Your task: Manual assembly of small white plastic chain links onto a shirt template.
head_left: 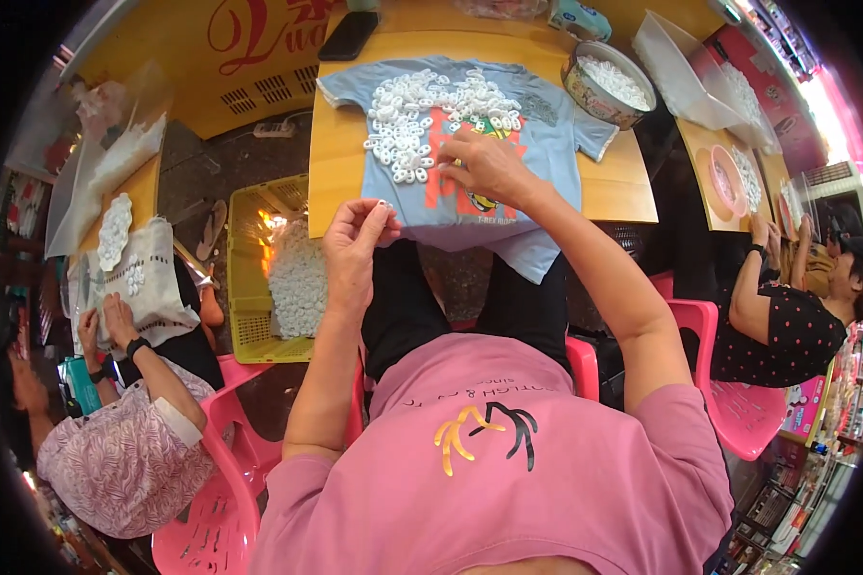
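Note:
A grey-blue T-shirt [537, 144] with a red and green print lies spread over the table and hangs off its near edge. On it is a heap of small white oval pieces [403, 120] with dark holes. My left hand [355, 244] is raised above the near left edge, thumb and forefinger pinching one small white piece [384, 203]. At the right side of the heap, my right hand [494, 168] reaches over the print with bent fingers drawn together. Whatever its fingertips hold, if anything, is too small to make out.
A round tub [608, 84] of white pieces stands at the table's back right; a dark phone [349, 36] lies back left. Left of my legs is a yellow crate [251, 316] with more white pieces. People work at side tables left and right; pink chairs [211, 498] flank me.

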Tool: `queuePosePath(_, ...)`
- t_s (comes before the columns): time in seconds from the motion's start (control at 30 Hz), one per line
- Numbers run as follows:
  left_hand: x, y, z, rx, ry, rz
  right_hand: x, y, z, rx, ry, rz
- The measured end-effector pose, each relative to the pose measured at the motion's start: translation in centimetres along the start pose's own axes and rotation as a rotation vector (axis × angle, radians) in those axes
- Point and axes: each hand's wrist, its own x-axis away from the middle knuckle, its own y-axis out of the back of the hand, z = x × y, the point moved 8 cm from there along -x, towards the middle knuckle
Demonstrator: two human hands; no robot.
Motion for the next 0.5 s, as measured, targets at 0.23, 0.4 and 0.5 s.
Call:
queuePosePath(0.23,-0.7,-4.4,-1.6,-0.027,-0.082,0.074,2.0,0.1,-1.1,-0.951,-0.501,0.016)
queuePosePath(0.4,-1.1,-8.1,-2.1,-0.03,-0.187,0.179,3.5,2.6,0.6,-1.436,-0.526,-0.152)
queuePosePath(0.5,-1.0,-9.9,-2.1,-0.03,-0.232,0.217,4.7,3.6,0.2,-1.394,-0.519,-0.251)
